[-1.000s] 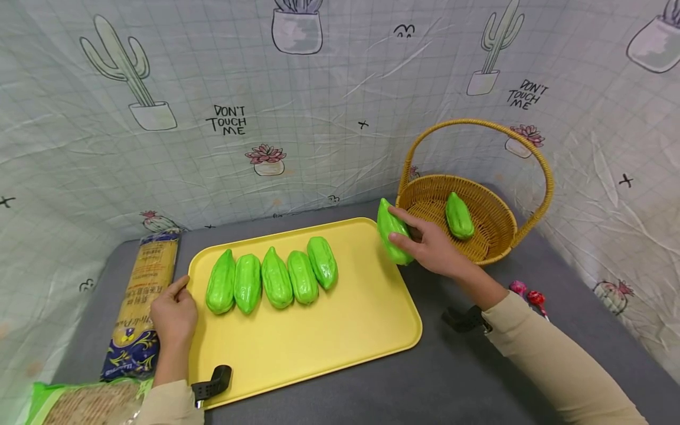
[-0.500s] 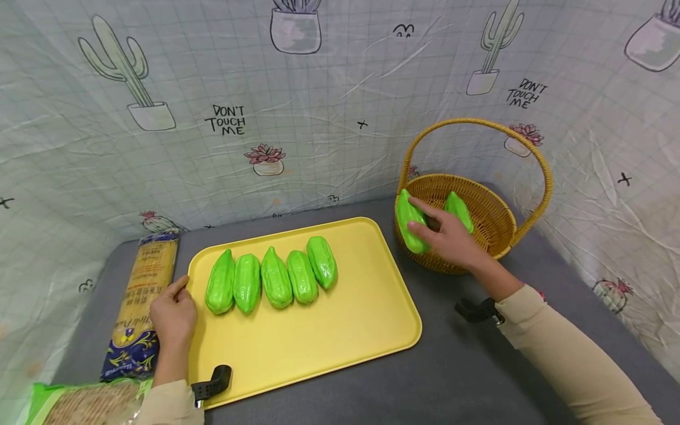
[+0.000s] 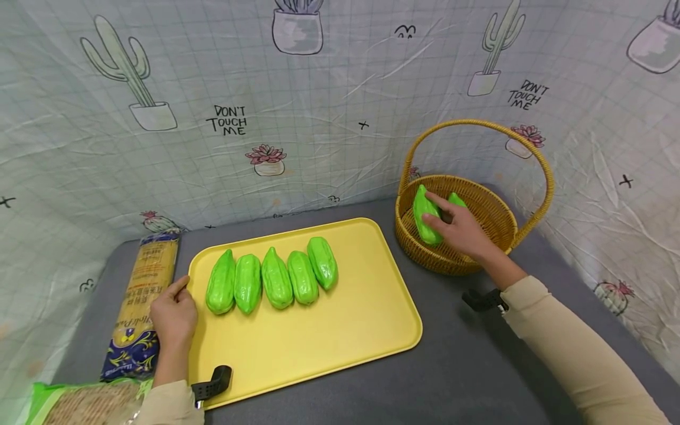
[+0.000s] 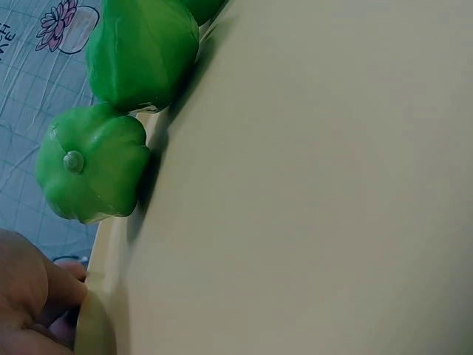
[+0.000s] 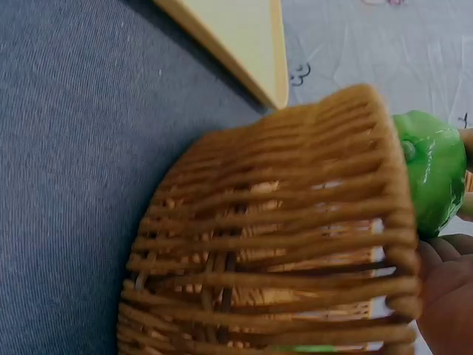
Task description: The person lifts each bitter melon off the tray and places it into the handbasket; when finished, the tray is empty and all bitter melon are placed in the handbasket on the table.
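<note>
Inside the left part of the wicker basket (image 3: 451, 262), my right hand (image 3: 462, 230) holds a glossy green papaya (image 3: 427, 218) between thumb and fingers. The right wrist view shows this papaya (image 5: 429, 166) at the basket's rim. A second papaya (image 3: 457, 199) lies in the basket, partly hidden behind the hand. My left hand (image 3: 174, 310) grips the left edge of the yellow tray (image 3: 319, 342). In the left wrist view its fingers (image 4: 63, 292) pinch the tray's rim. Several green papayas (image 3: 276, 278) lie in a row on the tray.
A pack of spaghetti (image 3: 143, 295) lies left of the tray, and a green-edged bag (image 3: 87, 404) sits at the near left corner. The basket's tall handle (image 3: 549, 183) arches over its opening. A printed cloth (image 3: 329, 118) hangs behind the grey table (image 3: 441, 378).
My right hand has carried the papaya rightward from the tray's far right corner, over the basket's rim and into the basket. The left hand and the row of papayas have stayed put.
</note>
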Motion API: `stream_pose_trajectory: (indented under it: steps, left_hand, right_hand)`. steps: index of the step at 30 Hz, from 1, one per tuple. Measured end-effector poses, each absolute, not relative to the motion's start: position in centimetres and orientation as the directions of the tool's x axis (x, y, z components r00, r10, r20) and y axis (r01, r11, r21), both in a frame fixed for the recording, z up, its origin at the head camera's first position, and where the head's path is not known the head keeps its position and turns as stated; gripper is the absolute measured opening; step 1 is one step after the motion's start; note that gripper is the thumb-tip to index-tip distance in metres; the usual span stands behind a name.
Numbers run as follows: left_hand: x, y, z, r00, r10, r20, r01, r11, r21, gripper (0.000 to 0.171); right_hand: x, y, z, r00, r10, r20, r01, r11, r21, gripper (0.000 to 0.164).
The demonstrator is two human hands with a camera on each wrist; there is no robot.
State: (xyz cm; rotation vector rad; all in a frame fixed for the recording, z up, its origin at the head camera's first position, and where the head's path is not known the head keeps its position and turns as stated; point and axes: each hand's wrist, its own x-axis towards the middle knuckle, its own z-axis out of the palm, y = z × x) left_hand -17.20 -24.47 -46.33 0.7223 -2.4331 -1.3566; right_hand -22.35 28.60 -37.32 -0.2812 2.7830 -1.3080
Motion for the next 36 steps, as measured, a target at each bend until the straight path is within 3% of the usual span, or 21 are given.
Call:
stream_pose_trajectory:
  steps: [10, 23, 36]
  left_hand:
    - [-17.3, -24.5, -46.3, -0.841, -0.541, -0.022, -0.301, 0.434, 0.849, 0.044]
    - [-17.1, -24.5, -46.3, -0.843, -0.536, -0.04, -0.312, 0.428, 0.848, 0.045]
    - [-17.1, -24.4, -46.3, -0.844, -0.536, -0.026, -0.303, 0.436, 0.848, 0.045]
  right_hand:
    - [-23.1, 29.5, -37.9, -0.984, -0.178, -0.008, -0.111, 0.649, -0.753, 0.065]
    - [-24.5, 31.0, -38.6, -0.978, -0.14, -0.154, 0.015, 0.692, -0.722, 0.069]
    - [-25.6, 32.0, -38.9, -0.961, -0.187, -0.204, 0.012, 0.709, -0.705, 0.067]
